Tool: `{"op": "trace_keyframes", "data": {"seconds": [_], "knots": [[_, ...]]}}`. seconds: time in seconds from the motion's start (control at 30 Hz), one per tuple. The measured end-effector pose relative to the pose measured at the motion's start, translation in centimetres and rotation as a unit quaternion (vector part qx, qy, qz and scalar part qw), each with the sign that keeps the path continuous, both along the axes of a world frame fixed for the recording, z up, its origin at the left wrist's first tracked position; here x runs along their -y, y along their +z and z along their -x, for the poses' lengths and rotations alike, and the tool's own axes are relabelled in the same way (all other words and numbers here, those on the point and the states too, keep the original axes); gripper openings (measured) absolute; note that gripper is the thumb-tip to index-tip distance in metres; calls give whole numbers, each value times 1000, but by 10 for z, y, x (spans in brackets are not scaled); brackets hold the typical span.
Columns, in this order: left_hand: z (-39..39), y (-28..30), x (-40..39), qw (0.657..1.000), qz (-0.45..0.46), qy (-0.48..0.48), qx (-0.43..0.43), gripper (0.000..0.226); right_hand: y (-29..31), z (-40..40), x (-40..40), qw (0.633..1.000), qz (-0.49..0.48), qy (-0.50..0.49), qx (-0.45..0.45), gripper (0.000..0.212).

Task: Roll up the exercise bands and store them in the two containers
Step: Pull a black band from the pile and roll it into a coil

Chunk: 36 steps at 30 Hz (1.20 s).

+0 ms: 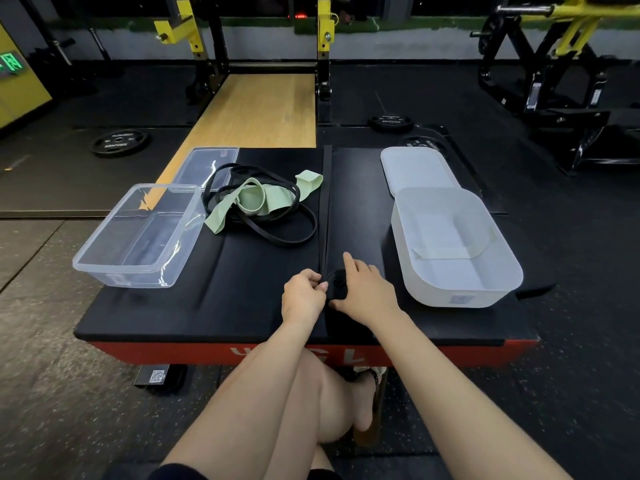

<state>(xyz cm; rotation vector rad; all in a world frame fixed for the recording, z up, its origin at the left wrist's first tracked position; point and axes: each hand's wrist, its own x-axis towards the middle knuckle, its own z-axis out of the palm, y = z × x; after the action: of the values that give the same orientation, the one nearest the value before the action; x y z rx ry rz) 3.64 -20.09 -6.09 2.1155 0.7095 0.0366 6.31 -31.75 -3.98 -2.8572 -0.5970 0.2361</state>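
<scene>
A long black band [326, 202] lies stretched away from me down the middle of the black padded bench [242, 289]. Its near end is wound into a small coil [337, 284]. My left hand [303, 297] pinches the coil's left side. My right hand [363, 292] holds the coil from the right, index finger pointing forward. A tangled heap of black loop bands [287, 230] and pale green bands [256, 200] sits farther back. A clear container [104, 268] stands at the left and a frosted white container [433, 296] at the right; both look empty.
The clear lid [204, 164] lies behind the clear container, and the white lid [415, 168] behind the white one. A squat rack [325, 46] and wooden platform [256, 109] stand beyond the bench. Weight plates [119, 142] lie on the floor. My knees are under the near edge.
</scene>
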Motion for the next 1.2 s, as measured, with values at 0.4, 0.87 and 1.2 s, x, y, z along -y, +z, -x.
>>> {"op": "trace_keyframes", "data": {"seconds": [0.4, 0.87, 1.2], "knots": [[0, -7, -2, 1000, 3, -11, 27, 20, -18, 12, -14, 994, -38, -68, 72, 62], [1, -7, -3, 995, 75, -27, 67, 43, -10, -1, -4, 998, -62, -18, -1, 71], [0, -7, 0, 995, 58, 7, 75, 22, -3, -15, 2, 995, -51, 64, -56, 80]]}}
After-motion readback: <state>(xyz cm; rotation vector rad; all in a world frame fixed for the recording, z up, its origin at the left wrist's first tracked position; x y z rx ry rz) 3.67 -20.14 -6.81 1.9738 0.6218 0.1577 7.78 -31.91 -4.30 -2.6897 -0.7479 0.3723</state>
